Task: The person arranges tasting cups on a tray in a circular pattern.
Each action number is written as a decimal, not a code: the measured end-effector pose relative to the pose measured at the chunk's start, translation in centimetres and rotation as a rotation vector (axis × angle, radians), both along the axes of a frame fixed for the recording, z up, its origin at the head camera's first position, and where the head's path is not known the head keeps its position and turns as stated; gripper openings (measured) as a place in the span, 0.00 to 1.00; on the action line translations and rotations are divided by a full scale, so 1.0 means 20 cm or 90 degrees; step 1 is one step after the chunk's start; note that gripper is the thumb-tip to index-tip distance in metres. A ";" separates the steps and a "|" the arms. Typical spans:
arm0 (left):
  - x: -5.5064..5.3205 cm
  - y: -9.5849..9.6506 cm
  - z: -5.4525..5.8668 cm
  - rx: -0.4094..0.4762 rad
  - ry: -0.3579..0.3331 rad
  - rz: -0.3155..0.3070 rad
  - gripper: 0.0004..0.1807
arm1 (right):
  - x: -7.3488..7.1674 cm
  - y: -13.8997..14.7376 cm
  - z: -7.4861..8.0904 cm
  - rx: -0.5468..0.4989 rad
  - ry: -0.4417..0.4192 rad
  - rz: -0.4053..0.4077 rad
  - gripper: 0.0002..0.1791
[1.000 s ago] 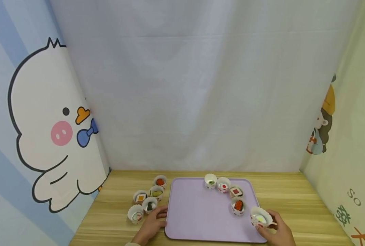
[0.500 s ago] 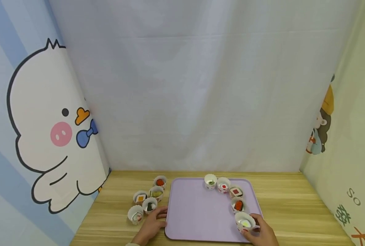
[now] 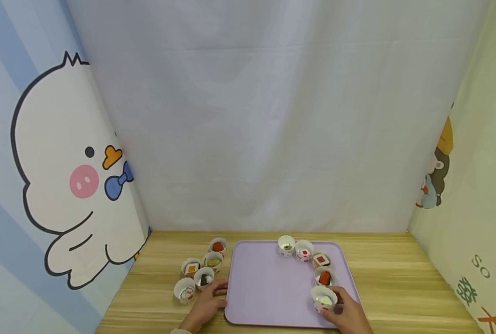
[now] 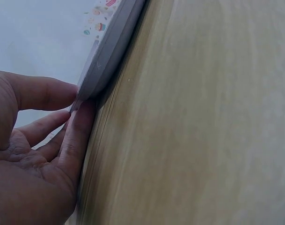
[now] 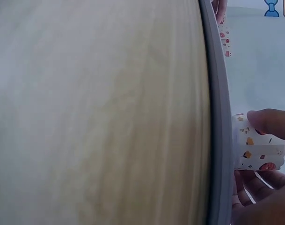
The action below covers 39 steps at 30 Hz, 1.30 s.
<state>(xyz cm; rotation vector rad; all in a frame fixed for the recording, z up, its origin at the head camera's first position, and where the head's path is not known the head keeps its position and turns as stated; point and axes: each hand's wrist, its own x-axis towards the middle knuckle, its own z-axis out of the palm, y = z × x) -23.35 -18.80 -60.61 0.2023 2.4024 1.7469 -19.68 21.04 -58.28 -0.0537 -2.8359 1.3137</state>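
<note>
My right hand [image 3: 348, 311] grips a white paper baking cup [image 3: 324, 299] with a scalloped rim, holding a white and yellow-green piece. In the right wrist view, thumb and fingers lie on either side of this cup [image 5: 259, 150], its base at the lilac tray [image 5: 218, 93]. Just behind it stands a cup with an orange-red topped piece [image 3: 324, 277]. Three more filled cups curve along the back right of the tray [image 3: 273, 287]. My left hand [image 3: 206, 306] touches the tray's left edge with thumb and fingertips; the left wrist view shows them against the rim [image 4: 102, 65].
Several filled paper cups [image 3: 184, 291] stand in a cluster on the wooden table [image 3: 147, 297], left of the tray. A pale curtain [image 3: 268, 139] hangs behind the table. Printed cloth [image 3: 473, 232] bounds the right side, and a cartoon bird cloth [image 3: 64, 130] the left.
My right hand has carried the cup leftward from the tray's right edge to just in front of the orange-red one. The left hand has stayed at the tray's edge.
</note>
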 end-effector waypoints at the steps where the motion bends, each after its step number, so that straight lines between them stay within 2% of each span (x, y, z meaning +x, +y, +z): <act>1: 0.00 0.00 0.00 -0.003 -0.002 0.001 0.33 | 0.00 0.00 0.00 0.007 0.000 0.000 0.36; 6: 0.00 0.01 0.01 -0.006 -0.002 0.007 0.33 | -0.01 -0.01 -0.01 0.037 0.007 -0.001 0.37; 13: -0.01 0.01 0.00 -0.005 0.003 0.010 0.33 | -0.02 -0.01 -0.01 -0.033 -0.007 -0.010 0.31; 20: -0.01 0.01 0.00 0.003 0.003 0.006 0.34 | -0.02 -0.01 -0.03 -0.077 0.013 -0.026 0.21; 24: 0.00 0.01 0.01 0.009 0.003 0.002 0.33 | -0.01 0.01 -0.02 -0.081 0.022 -0.039 0.18; 30: -0.01 0.01 0.00 0.009 -0.001 0.002 0.33 | -0.01 0.05 0.03 -0.080 0.049 -0.055 0.16; 39: 0.00 0.01 0.01 0.001 -0.007 0.004 0.33 | -0.04 0.12 0.13 -0.101 0.057 -0.043 0.22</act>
